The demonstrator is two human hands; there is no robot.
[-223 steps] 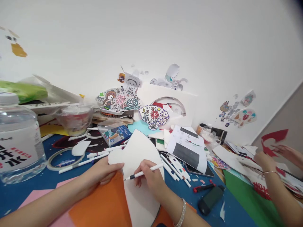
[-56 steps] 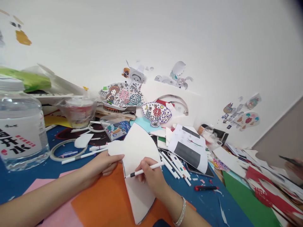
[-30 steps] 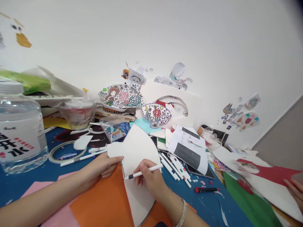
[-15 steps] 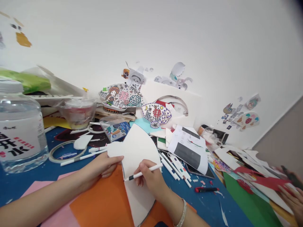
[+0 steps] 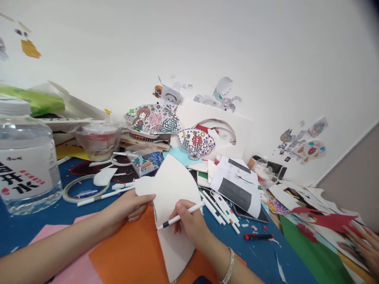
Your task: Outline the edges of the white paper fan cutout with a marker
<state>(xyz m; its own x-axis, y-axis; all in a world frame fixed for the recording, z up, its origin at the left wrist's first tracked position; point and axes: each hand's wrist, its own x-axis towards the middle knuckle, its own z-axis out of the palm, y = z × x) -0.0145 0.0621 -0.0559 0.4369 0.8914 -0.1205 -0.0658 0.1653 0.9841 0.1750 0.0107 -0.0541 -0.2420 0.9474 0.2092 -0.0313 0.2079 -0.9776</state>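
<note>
A white fan-shaped board (image 5: 174,177) lies over orange paper (image 5: 127,248) in the middle. My left hand (image 5: 134,207) grips its left edge, thumb on top and fingers curled beneath. My right hand (image 5: 188,221) holds a white marker (image 5: 180,215) with a black grip, its tip touching the board's left edge below my left hand. Dark lines run along parts of the board's edge. The heel of my right hand rests on the board.
A big water bottle (image 5: 26,157) stands at left near a tape roll (image 5: 85,188). White markers (image 5: 219,209), a printed sheet (image 5: 233,185) and a red-black pen (image 5: 259,236) lie right. Decorated fans lean behind. Another person's hand (image 5: 364,244) touches red paper (image 5: 328,221) far right.
The marker tip has slid slightly down along the board's left edge with my right hand. At far right, the other person's hand has spread over the red paper, and a dark object there is gone.
</note>
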